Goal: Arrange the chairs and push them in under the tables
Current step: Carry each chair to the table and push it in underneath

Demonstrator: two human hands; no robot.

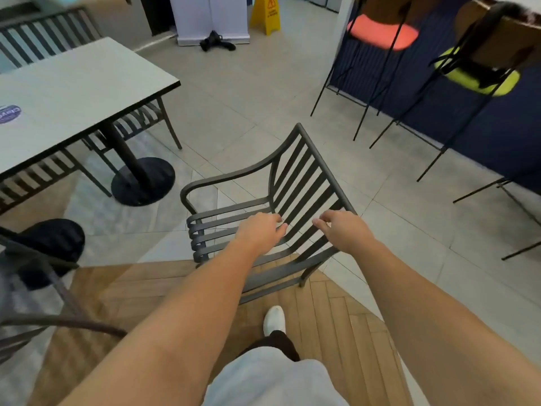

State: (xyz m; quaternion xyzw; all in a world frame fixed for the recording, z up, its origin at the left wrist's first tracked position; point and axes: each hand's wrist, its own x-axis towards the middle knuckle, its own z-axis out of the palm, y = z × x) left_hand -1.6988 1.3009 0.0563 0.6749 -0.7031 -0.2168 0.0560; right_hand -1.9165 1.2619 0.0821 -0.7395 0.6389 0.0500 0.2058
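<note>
A tiled café floor meets a patch of herringbone wood underfoot, with a yellow wet-floor sign (265,14) far off at the back wall. At upper left stands a pale tabletop (73,92) on a black pedestal base (143,181); two slatted metal chairs (137,121) already sit tucked beneath its near edge, and another slatted chair back shows beyond its far side. In the middle of the floor, well apart from that tabletop, a dark slatted armchair (295,177) stands alone, turned at an angle, its back toward the right. Both bare arms reach forward over it. The left hand (262,232) hovers with fingers loosely curled just above the seat slats, and the right hand (341,230) hangs near the lower backrest with fingers relaxed; neither grip has closed on the frame, and contact cannot be confirmed. Along the right wall stand tall stools with an orange seat (382,32) and a lime seat (477,79). Part of another chair shows blurred at lower left. The task looks partly done: this armchair is yet to be seized, turned and pushed under.
</note>
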